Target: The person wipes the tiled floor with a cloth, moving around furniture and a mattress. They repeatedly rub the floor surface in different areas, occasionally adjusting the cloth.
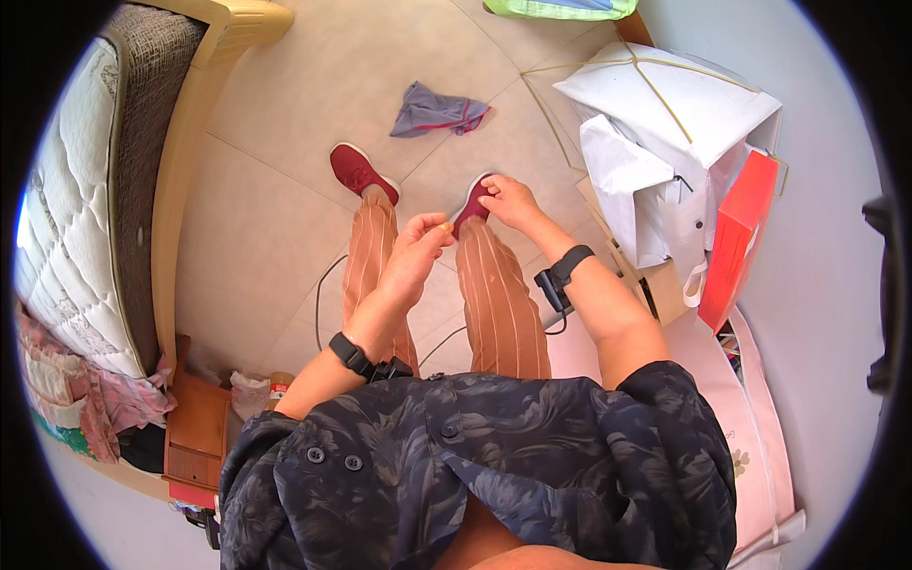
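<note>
Left hand: the left hand [418,245] is over the gap between the knees, thumb and forefinger drawn narrow; a small yellowish spot shows at the tips, and I cannot tell whether it is a nail or something held.
Right hand: the right hand [511,201] is over the right shoe [470,204], fingers bent, thumb and forefinger a narrow gap apart; I cannot tell whether they touch the shoe or hold anything.
Shoes: the right shoe lies partly behind the right hand; the left shoe [353,169] is planted apart from it, toe outward. Both are dark red.
Cloth: a crumpled grey cloth [432,111] with red edging lies on the floor beyond the shoes.
Writing: small marks beside a flower print on the pink cover [679,366], too small to read.
Left edge: the pale bed frame [163,218] curves along the mattress [81,218].
Right edge: a corded white bundle [641,100] and a red box [736,242] stand near the wall [822,190].
Room: the tiled floor [271,123] stretches between bed frame and bundle; a dark cable [319,304] loops beside the left leg.
</note>
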A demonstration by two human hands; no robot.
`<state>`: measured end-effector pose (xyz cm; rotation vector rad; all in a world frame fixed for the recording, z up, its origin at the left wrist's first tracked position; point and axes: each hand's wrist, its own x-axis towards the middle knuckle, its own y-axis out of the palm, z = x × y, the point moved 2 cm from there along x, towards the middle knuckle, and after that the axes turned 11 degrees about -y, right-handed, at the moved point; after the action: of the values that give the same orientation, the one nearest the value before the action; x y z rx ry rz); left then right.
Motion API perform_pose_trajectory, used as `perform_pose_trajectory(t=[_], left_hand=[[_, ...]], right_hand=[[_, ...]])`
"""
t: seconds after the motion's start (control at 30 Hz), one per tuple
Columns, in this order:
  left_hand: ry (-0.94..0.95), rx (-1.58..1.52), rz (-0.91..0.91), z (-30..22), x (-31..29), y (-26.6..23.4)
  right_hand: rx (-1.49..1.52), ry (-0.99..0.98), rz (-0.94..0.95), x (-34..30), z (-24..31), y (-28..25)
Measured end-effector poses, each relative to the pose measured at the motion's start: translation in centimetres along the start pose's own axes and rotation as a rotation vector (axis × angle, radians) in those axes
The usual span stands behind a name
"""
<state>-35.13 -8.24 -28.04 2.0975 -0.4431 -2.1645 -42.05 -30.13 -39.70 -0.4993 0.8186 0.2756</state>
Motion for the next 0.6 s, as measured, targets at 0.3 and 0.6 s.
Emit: perform_pose_trajectory(t=[0.3, 0.6], left_hand=[[0.032, -0.271, -0.012, 6.6, -0.1, 1.3], [-0.215, -0.189, 0.053, 15.3, 5.8, -0.7]], right_hand=[[-0.341, -0.149, 0.022, 5.3, -2.8, 3.5], [-0.699, -0.274, -0.098, 13.0, -4.9, 7.0]])
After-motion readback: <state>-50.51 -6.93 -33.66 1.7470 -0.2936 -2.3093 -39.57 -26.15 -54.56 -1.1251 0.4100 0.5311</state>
